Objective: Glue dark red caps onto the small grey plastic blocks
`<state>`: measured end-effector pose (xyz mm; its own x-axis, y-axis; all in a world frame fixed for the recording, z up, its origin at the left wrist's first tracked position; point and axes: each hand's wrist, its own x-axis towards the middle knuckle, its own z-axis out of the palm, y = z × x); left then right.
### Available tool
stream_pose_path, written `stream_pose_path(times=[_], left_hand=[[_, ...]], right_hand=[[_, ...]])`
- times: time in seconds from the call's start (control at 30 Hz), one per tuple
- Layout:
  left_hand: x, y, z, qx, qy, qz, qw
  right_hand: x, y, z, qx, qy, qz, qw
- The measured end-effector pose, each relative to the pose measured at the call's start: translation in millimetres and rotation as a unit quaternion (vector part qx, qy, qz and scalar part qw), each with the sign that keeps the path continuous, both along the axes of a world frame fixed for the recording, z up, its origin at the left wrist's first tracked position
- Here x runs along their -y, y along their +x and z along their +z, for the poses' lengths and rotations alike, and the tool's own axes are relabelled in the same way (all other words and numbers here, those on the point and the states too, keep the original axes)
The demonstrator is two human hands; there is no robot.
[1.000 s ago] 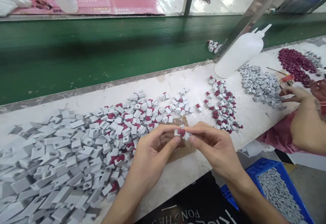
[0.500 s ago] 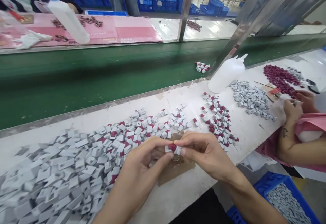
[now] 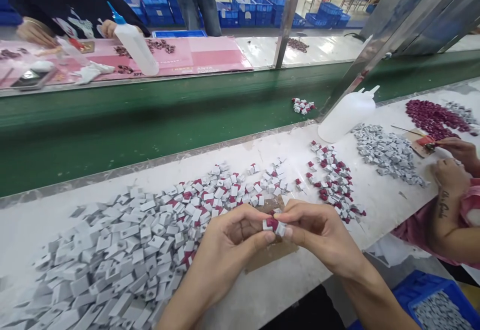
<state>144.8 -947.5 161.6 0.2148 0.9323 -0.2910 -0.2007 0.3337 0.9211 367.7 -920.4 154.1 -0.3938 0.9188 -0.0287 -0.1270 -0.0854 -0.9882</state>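
Between the fingertips of both hands is a small grey-and-dark-red plastic part point(image 3: 273, 225), red in the middle with grey on either side. My left hand point(image 3: 232, 242) pinches its left side with thumb and forefinger. From the right, my right hand point(image 3: 318, 232) grips it the same way. Under the hands lies a piece of brown cardboard point(image 3: 262, 259) on the white table. A large heap of grey block-shaped parts point(image 3: 112, 260) spreads to the left, with red-and-grey parts point(image 3: 210, 195) mixed in toward its right end. More red-and-grey parts point(image 3: 332, 182) lie beyond my right hand.
A green conveyor belt point(image 3: 150, 125) runs behind the table, carrying a small cluster of parts point(image 3: 303, 106). A white bottle point(image 3: 347, 115) leans by a metal post. At right, a co-worker's hands point(image 3: 452, 170) work near grey pieces point(image 3: 386, 150). A blue crate point(image 3: 423, 285) stands below.
The view has shifted, so the scene sits further right and slightly lower. Both hands still hold the part between their fingertips. The co-worker's hands at right have moved apart somewhat.
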Motion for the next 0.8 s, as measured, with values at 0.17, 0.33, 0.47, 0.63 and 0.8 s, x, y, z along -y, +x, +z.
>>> stream_pose_path(times=[0.17,0.33,0.47,0.63,0.8], left_hand=[[0.7,0.5,1.5,-0.013,0.007,-0.011,1.0],[2.9,-2.0,-6.8,-0.059,0.034,-0.043,0.997],[-8.9,-17.2,1.5,-0.239,0.114,-0.058,0.962],[-69.8,-40.5,23.1,-0.409,0.109,-0.03,0.906],[-167.7,-53.0,22.1,-0.445,0.025,0.063,0.893]], right_hand=[[5.6,7.8,-2.1,0.032,-0.007,0.016,0.999],[1.4,8.6,0.0,0.078,0.0,0.05,0.996],[-16.2,8.5,5.8,0.181,0.024,0.045,0.982],[-82.7,16.8,-2.7,0.367,0.107,-0.059,0.922],[-202.2,16.1,-25.0,0.46,0.123,-0.146,0.867]])
